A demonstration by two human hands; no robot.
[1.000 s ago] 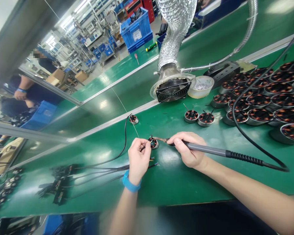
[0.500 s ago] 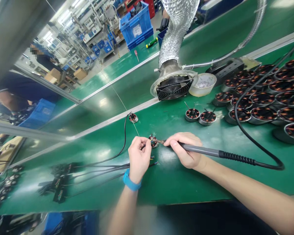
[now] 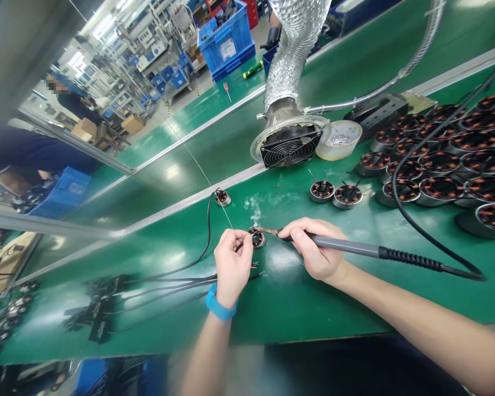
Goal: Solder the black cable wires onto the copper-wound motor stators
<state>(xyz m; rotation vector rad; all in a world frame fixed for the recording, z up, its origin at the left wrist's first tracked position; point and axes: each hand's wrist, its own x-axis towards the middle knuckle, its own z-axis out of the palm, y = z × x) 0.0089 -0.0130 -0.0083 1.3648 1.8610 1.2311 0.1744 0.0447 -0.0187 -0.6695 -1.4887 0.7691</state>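
My right hand grips a soldering iron by its dark front grip, with the tip pointing left. That tip is at the upper edge of a small motor stator with copper windings, and smoke rises there. My left hand, a blue band at its wrist, is closed beside the stator. Its fingers pinch a black cable with thin coloured wires at its end. A thin solder wire runs down from above to these fingertips. More cables lie under the left wrist, coloured ends showing.
Another stator with a cable sits near the rail. Two stators stand right of centre, before many more. A fume fan on a foil duct hangs over the back, beside a white bowl. The iron's cord loops at right.
The iron's tip has shifted up slightly to the stator's upper edge. Smoke now rises there. My left hand stays almost in place, and the whole view has shifted slightly.
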